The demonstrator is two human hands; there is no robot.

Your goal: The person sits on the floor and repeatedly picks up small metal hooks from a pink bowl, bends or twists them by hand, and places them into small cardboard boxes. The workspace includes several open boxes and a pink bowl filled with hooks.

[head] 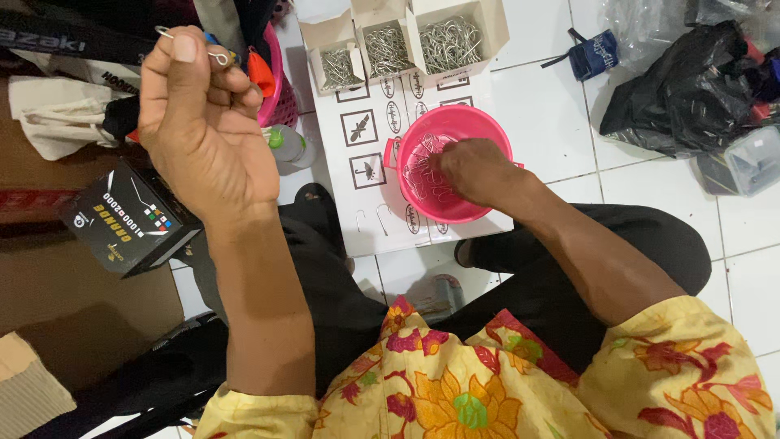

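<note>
Raised left hand pinching metal hook; right hand in pink bowl

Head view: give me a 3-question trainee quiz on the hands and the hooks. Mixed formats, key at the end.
1. True or false: the left hand is raised in a closed grip, pinching a thin metal hook between its fingertips.
2. Where is the right hand? A) on the black box B) inside the pink bowl of wire hooks C) in the white cardboard boxes
3. Fill in: beyond the bowl stand ___ open white cardboard boxes holding metal hooks.

Key: 1 true; 2 B; 3 three
</note>
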